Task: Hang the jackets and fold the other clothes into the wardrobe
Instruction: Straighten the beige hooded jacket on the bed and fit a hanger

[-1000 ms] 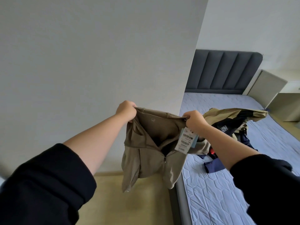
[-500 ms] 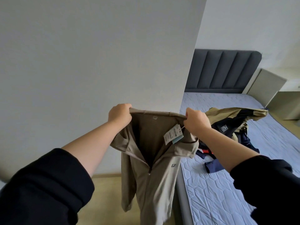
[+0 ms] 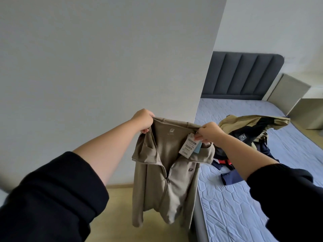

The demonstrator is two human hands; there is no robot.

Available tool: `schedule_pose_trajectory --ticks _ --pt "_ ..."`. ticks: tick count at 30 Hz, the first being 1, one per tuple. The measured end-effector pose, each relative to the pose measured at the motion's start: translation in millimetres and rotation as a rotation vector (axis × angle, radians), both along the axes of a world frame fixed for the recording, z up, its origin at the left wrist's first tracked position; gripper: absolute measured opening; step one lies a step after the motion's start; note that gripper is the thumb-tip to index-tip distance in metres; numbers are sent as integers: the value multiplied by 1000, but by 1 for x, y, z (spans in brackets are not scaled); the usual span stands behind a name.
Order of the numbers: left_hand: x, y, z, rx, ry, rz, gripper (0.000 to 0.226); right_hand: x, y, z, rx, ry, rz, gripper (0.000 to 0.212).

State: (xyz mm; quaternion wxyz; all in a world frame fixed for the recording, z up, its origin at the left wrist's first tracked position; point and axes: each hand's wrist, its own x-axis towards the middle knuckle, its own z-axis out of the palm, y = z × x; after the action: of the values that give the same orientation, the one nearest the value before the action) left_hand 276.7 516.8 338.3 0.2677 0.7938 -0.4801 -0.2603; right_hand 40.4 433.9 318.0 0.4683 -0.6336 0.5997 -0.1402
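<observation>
Beige jacket (image 3: 167, 173) hangs spread between gripping left hand (image 3: 143, 121) and right hand (image 3: 208, 133), probably readied for a hanger.

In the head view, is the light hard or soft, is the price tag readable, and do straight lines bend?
Head view: soft, even light, no glare on the wall; the price tag on the beige jacket shows barcode lines but unreadable print; the wall edge leans and the left sleeve looms large.
</observation>
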Motion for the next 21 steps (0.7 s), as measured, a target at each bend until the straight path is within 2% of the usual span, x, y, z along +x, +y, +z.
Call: schedule_pose_trajectory --ticks 5,12,16,19,21 --pt "-3 1 -4 -104 68 85 53 -11 3 4 -367 429 266 14" --pt "-7 -2 -1 -153 95 39 54 -15 11 -6 -829 849 176 13" --pt "-9 -6 1 -147 90 16 50 -14 5 -2 -935 926 134 17" --pt "-6 -10 6 -170 105 70 50 -8 -3 2 -813 753 -35 29" --pt "-3 -11 10 -114 95 111 45 -6 -9 7 -728 680 -76 27"
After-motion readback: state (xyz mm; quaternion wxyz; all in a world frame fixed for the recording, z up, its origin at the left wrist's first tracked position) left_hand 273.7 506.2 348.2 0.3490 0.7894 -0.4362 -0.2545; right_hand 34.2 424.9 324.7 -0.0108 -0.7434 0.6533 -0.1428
